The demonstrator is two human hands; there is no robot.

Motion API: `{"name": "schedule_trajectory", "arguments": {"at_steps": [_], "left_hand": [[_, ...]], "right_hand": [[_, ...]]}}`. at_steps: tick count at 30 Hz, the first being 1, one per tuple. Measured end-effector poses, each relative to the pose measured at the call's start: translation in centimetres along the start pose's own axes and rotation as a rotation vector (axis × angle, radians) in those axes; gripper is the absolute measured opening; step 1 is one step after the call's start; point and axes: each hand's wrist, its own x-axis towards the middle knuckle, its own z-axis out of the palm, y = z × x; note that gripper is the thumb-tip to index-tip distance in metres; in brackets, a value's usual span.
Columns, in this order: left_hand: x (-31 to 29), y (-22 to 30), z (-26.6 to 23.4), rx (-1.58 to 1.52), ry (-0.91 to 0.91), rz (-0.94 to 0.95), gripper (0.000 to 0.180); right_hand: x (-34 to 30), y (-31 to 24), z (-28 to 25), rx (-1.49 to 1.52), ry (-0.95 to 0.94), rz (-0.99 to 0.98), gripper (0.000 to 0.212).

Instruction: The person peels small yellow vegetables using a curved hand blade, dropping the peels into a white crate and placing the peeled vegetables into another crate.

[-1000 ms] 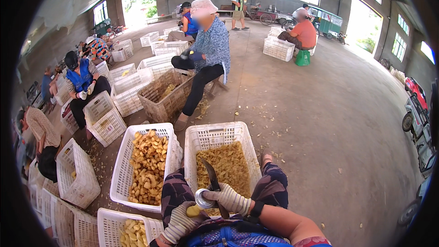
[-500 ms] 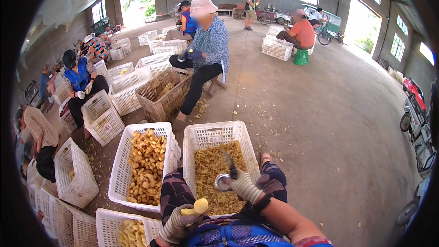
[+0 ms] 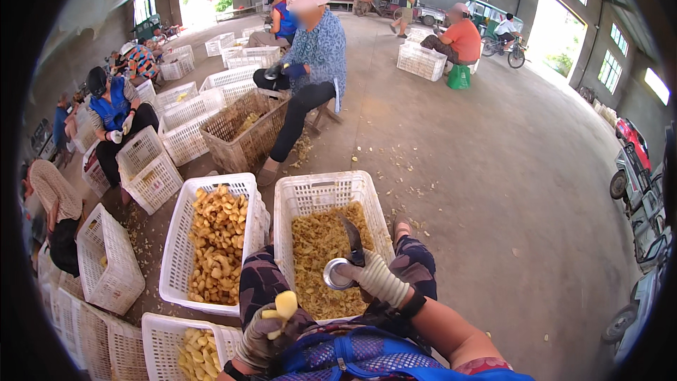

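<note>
My gloved left hand (image 3: 264, 335) holds a pale yellow peeled fruit piece (image 3: 283, 305) low over my lap. My gloved right hand (image 3: 374, 276) grips a tool with a dark curved blade (image 3: 350, 236) and a round metal ring (image 3: 336, 274), held over the white plastic crate (image 3: 321, 187) of yellow peelings in front of my knees. To its left stands another white crate (image 3: 211, 185) filled with peeled yellow fruit chunks. A third white crate (image 3: 163, 326) with fruit sits at my lower left.
A seated person in a patterned shirt (image 3: 319, 49) works beside a brown wicker basket (image 3: 243, 130) just ahead. More people sit among white crates (image 3: 144, 166) on the left and far back. Peel scraps litter the concrete floor (image 3: 493, 190). Vehicles are parked at the right wall.
My hands have come apart: the right hand lifted the blade tool out over the peelings crate, and the left hand keeps the fruit piece lower, near my lap.
</note>
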Motion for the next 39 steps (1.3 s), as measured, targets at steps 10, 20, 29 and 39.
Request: {"name": "schedule_trajectory", "arguments": {"at_steps": [10,20,29,39], "left_hand": [[0.5,0.0,1.6,-0.181,0.113,-0.011,0.030],[0.5,-0.6,-0.7,-0.286,-0.187,-0.092,0.039],[-2.8,-3.0,-1.5,-0.019,-0.020,0.006,0.036],[2.2,-1.2,-0.2,-0.240,-0.207,-0.034,0.037]], "right_hand": [[-1.3,-0.8,1.3,-0.119,-0.143,-0.331,0.034],[-4.7,-5.4,2.5,-0.124,-0.112,-0.277,0.028],[-2.7,-4.4,2.8,-0.004,-0.207,-0.333,0.025],[0.9,-1.7,2.8,-0.032,-0.275,-0.382,0.026]]}}
